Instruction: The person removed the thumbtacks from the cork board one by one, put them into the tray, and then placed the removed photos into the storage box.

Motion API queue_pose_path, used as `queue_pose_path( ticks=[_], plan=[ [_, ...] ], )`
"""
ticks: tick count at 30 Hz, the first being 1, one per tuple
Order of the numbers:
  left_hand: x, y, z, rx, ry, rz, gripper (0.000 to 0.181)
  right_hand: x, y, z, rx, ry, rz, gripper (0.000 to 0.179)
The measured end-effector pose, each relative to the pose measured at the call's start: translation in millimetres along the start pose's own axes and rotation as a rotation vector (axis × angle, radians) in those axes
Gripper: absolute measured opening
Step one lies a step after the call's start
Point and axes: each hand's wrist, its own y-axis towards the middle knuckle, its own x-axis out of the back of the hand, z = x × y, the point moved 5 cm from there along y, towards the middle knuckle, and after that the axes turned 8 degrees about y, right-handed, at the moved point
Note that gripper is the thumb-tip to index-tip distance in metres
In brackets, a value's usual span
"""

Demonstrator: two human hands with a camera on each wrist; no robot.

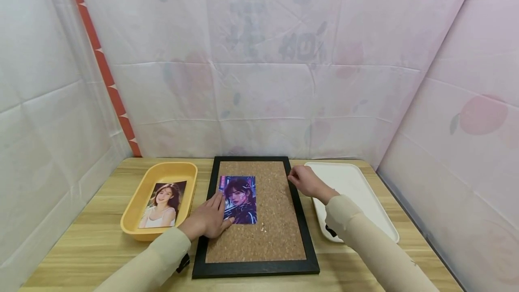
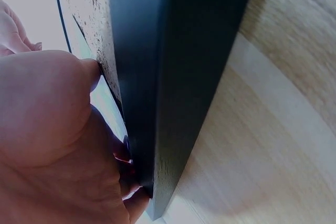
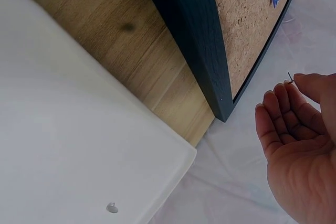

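A cork board with a black frame lies on the table. On its left half is a purple and blue illustrated picture card. My left hand rests with fairly straight fingers on the card's left edge and the frame; the left wrist view shows its thumb and fingertips at the frame's inner edge. Above the frame's right side, between board and tray, my right hand pinches a pin between thumb and index finger. Its thin metal point sticks up; the fingertips hide its head.
A yellow tray on the left holds a portrait photo. To the right stands a white tray, with a small clear piece in it. Small pale specks show on the cork. Fabric walls enclose the wooden table.
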Motion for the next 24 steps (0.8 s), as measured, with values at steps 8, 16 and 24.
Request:
queue_pose_path(
  ticks=[8,16,24],
  plan=[
    [-3.4,1.1,-0.8,-0.001,-0.005,0.003,0.075,1.0,-3.3,-4.5,-0.016,-0.019,-0.009,0.013],
    [-2.2,1.2,-2.2,-0.02,-0.009,0.017,0.072,4.3,-9.0,-9.5,-0.03,-0.028,0.008,0.01],
    [0.6,1.6,1.0,-0.011,-0.007,0.005,0.074,8.5,-10.0,-14.7,-0.016,-0.048,-0.008,0.011]
  ],
)
